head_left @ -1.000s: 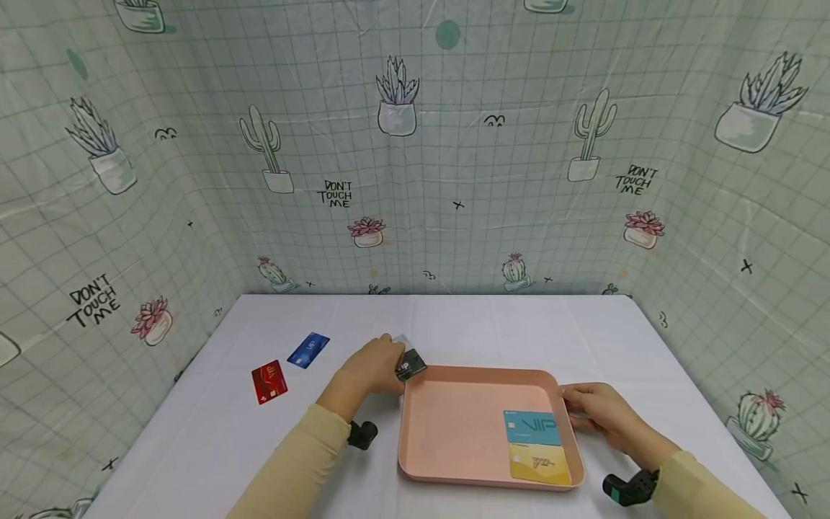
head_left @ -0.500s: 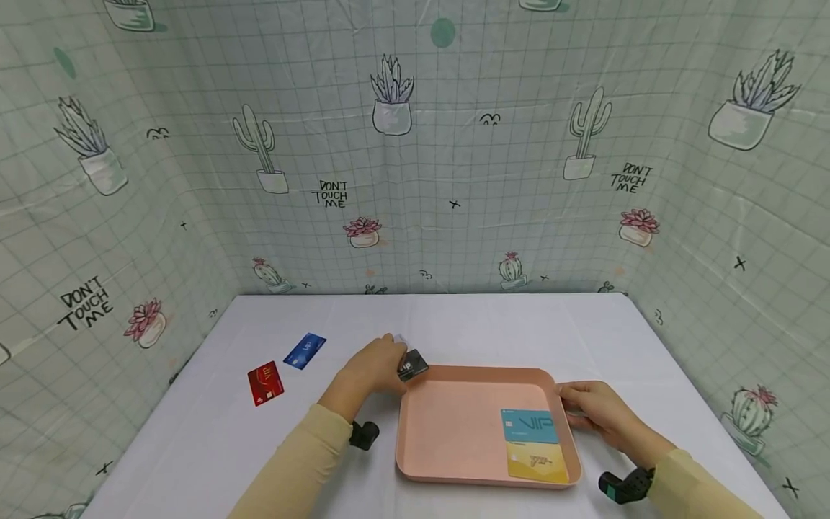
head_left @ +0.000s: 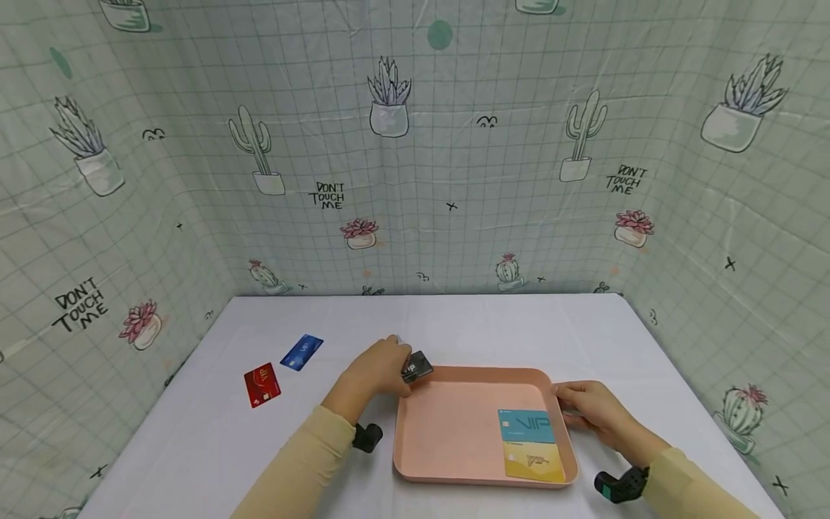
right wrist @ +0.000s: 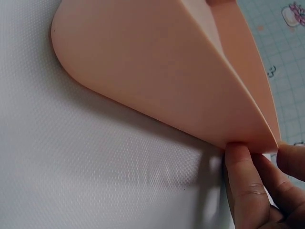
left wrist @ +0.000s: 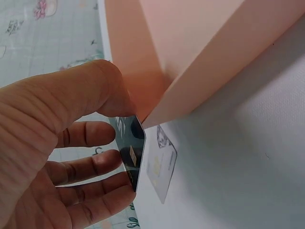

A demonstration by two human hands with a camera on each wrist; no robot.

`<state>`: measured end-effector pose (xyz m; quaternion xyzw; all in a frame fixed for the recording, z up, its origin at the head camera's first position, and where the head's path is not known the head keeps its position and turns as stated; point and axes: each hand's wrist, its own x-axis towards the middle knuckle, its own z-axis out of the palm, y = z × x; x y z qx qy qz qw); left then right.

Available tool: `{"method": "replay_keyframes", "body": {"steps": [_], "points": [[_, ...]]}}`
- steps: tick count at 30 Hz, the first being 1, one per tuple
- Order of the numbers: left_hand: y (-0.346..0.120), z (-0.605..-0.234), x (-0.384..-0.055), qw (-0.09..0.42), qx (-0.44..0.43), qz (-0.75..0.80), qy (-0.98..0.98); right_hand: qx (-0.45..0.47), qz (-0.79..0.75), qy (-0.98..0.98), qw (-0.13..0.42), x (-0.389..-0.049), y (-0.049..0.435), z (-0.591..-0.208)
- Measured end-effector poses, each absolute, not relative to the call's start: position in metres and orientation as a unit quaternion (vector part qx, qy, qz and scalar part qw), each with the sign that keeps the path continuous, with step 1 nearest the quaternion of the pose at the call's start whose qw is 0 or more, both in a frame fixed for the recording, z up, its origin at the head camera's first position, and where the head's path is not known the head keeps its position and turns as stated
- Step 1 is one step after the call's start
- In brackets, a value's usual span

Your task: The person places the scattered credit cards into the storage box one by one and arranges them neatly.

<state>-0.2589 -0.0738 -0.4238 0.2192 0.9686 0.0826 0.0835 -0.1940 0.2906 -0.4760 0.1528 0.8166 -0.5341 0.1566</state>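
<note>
While the left grip point(head_left: 376, 370) pinched a black card point(head_left: 418, 367) — gold-chipped — the right grip point(head_left: 595, 407) held a tray point(head_left: 450, 432). Its teal card point(head_left: 521, 430) read "VIP".

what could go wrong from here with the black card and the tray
The black card might catch on the rim of the tray, since the left hand pinches it right by the far left corner. A sudden tug by the right hand, which grips the tray's right side, could slide the teal card and yellow card lying flat inside.
</note>
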Motion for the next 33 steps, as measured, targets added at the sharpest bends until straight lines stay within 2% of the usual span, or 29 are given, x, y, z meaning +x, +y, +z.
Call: {"method": "replay_keyframes", "body": {"steps": [7, 33], "points": [[-0.071, -0.425, -0.257, 0.072, 0.236, 0.083, 0.965, 0.152, -0.535, 0.816, 0.157, -0.194, 0.291, -0.476], [-0.053, -0.424, -0.257, 0.084, 0.265, 0.098, 0.956, 0.148, -0.536, 0.816, 0.159, -0.194, 0.292, -0.474]]}}
